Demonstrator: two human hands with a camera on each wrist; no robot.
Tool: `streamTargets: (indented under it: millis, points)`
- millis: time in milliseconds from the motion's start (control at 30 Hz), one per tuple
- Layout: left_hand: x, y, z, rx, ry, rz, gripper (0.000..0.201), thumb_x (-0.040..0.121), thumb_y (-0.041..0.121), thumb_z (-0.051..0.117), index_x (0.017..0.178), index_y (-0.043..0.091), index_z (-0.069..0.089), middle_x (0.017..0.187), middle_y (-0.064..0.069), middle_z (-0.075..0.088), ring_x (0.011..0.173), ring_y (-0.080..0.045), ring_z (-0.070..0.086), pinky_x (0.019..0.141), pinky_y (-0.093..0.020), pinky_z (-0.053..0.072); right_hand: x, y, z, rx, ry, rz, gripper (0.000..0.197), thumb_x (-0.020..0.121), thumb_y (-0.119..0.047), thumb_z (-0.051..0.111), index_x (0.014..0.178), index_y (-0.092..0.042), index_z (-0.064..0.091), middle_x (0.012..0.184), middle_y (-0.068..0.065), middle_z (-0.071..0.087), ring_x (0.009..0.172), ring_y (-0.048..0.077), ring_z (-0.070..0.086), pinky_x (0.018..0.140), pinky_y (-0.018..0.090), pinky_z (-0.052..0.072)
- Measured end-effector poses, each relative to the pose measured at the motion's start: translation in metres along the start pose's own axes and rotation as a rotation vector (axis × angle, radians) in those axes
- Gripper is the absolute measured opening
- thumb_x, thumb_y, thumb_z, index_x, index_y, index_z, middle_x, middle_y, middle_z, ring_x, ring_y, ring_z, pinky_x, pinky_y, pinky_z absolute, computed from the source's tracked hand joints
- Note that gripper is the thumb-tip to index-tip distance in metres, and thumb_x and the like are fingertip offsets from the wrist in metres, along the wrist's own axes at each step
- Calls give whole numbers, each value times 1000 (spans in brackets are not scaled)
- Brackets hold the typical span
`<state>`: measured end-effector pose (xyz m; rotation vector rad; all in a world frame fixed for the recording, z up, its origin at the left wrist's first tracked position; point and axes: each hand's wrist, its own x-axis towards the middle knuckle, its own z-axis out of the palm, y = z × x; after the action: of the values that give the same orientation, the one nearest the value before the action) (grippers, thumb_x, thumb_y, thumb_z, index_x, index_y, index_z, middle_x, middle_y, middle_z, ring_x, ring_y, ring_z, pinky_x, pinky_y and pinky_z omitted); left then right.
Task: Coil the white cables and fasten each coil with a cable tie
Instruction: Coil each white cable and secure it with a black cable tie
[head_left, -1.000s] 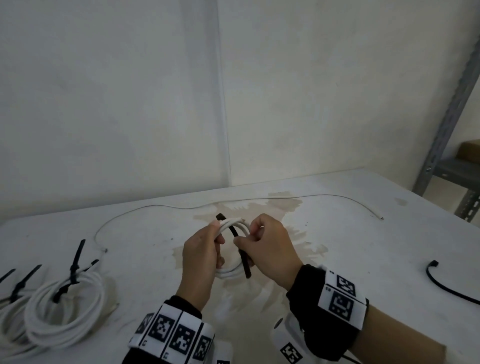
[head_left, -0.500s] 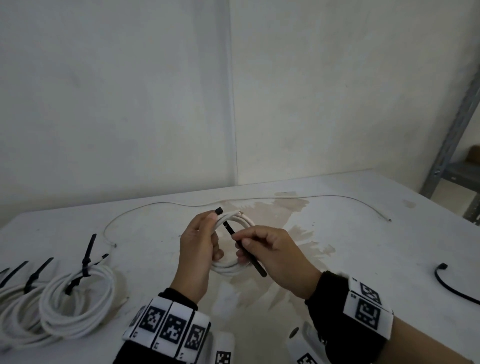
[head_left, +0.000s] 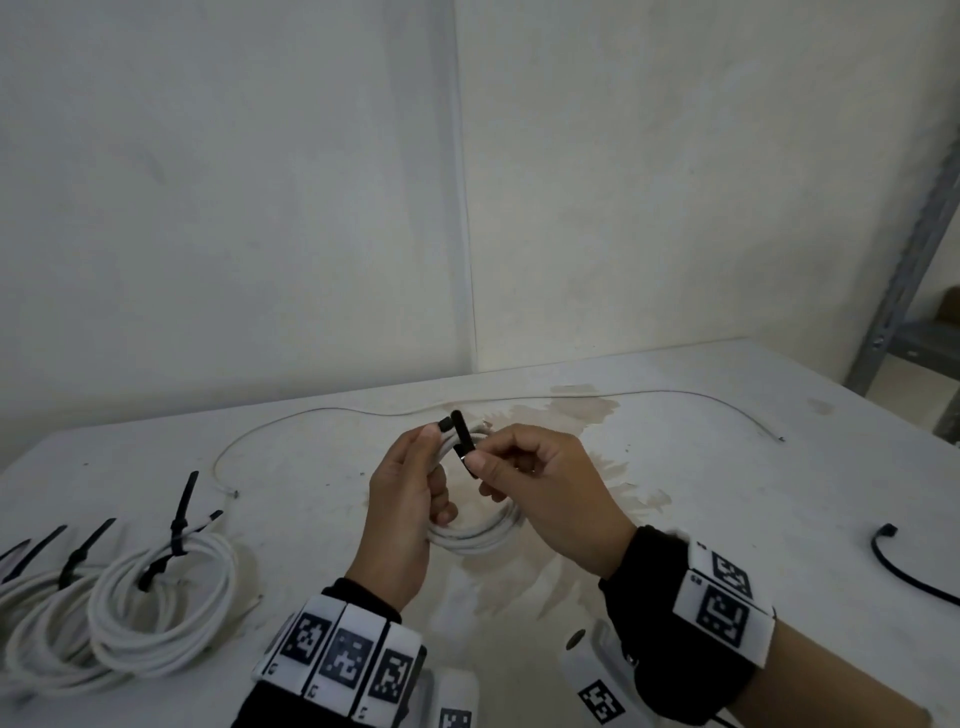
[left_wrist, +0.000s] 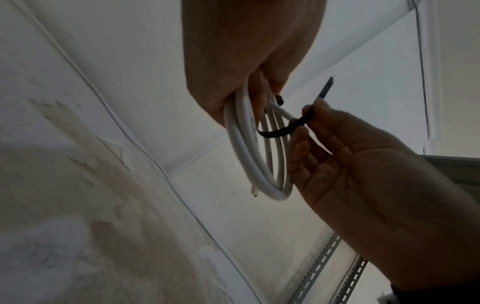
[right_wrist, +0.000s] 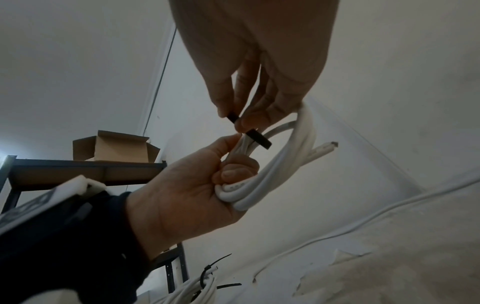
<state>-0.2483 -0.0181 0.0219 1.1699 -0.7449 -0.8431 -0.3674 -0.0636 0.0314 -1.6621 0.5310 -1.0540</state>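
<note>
My left hand grips a small coil of white cable above the table, its fingers curled round the strands. A black cable tie loops round the top of the coil; the tie's head sits at my left fingertips. My right hand pinches the tie's tail between thumb and forefinger, with the free tip pointing up beside the head. In the right wrist view the tie crosses the strands just above my left hand. One cut cable end sticks out of the coil.
Several coils fastened with black ties lie at the table's left front. One long loose white cable runs along the back of the stained table. A spare black tie lies at the right. A metal shelf stands behind.
My right hand has swung the tie's tail from pointing down and right up to the top of the coil, beside the tie's head. The left hand kept its grip on the coil.
</note>
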Motion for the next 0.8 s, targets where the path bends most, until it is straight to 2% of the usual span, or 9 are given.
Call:
streamTargets:
  millis: [200,300,467,600,800]
  points:
    - [-1,-1,2,30,17,2,24,96,26,44,84,19,62,45,12,30,43,-4,28,40,-18,30,1,-3,-1,-36,-13,70,22,88,-13,59,66,-12,61,56,-6,56,49,3,53,52,15,43]
    - [-1,-2,3,34,24,0,26,95,31,45,91,15,65,45,11,29,42,-5,27,40,-18,30,0,-4,-2,-94,-23,103,27,88,-14,60,61,-11,58,53,-9,55,47,2,51,51,13,41]
    - [-1,-4,5,20,34,-12,29,93,35,47,94,12,64,44,11,28,40,-4,27,39,-17,29,2,-6,-4,-164,-6,173,33,85,-15,62,53,-15,54,56,3,54,45,6,50,48,13,38]
    - [0,-4,6,13,46,-24,27,93,34,49,93,11,64,43,12,29,38,-4,27,38,-16,29,3,-6,-5,-175,-2,198,32,85,-16,63,54,-14,56,51,4,53,44,6,46,45,11,35]
    - [0,-3,4,26,55,-32,30,92,35,50,97,9,64,42,12,29,39,-4,26,39,-16,28,4,-7,-3,-172,-26,186,31,85,-17,63,55,-14,55,60,9,56,46,6,49,47,12,36]
